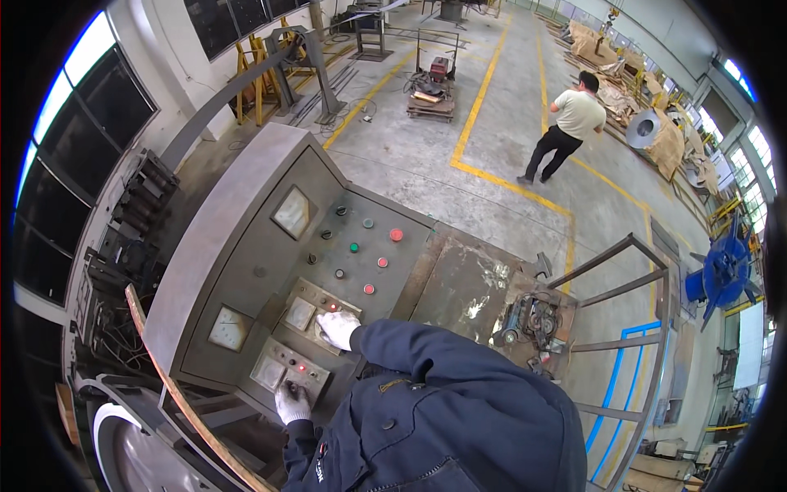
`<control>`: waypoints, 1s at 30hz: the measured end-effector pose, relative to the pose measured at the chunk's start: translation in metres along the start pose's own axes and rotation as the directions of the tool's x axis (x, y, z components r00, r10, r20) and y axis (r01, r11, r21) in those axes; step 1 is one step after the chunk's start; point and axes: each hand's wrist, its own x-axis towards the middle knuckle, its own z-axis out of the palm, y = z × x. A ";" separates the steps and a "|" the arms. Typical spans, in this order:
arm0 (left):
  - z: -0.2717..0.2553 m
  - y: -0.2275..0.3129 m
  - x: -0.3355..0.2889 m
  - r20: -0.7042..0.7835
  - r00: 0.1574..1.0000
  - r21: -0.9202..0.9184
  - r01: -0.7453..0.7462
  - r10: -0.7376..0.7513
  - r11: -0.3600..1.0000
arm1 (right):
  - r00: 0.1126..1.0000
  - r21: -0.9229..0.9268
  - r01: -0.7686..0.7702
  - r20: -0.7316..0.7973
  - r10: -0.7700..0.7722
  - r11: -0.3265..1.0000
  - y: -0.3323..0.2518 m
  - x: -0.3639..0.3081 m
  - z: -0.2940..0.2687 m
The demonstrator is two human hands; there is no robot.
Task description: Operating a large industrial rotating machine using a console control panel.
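Both of my hands wear white gloves and rest at two small meter modules on a grey control console (pixel 215 283). At the lower module (pixel 269 371), my left hand (pixel 293 403) has its fingers closed around a small dark knob (pixel 290 384). My right hand (pixel 338 329) lies over the upper module (pixel 301 312); its fingers are curled in, and what they grip is hidden beneath them. A red light glows on each module. Beyond them sit several buttons, among them a green button (pixel 354 247) and a red button (pixel 396 234), plus black rotary switches (pixel 341 211).
Two dial gauges (pixel 229 328) are set in the console's upright face. Right of it, a worn metal top (pixel 459 283) carries a greasy mechanism (pixel 533 320) beside a metal railing (pixel 611 344). A person (pixel 570 123) walks on the floor beyond. A red machine (pixel 439 69) stands on a cart.
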 end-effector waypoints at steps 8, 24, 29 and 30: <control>-0.004 -0.001 0.002 0.073 0.996 -0.015 0.045 -0.043 0.999 | 0.999 0.016 -0.029 0.035 0.028 0.999 -0.001 0.000 0.001; -0.007 0.002 0.000 0.041 0.998 -0.036 -0.045 0.047 0.998 | 0.997 0.005 -0.079 -0.017 0.079 0.997 -0.004 -0.003 0.000; -0.008 0.002 -0.001 0.041 0.999 -0.039 -0.034 0.036 0.999 | 0.997 -0.006 -0.070 0.012 0.070 0.998 -0.004 -0.001 -0.003; -0.008 0.003 -0.002 0.027 0.999 -0.039 -0.028 0.029 0.999 | 0.998 -0.012 -0.059 0.031 0.060 0.998 -0.002 0.000 -0.002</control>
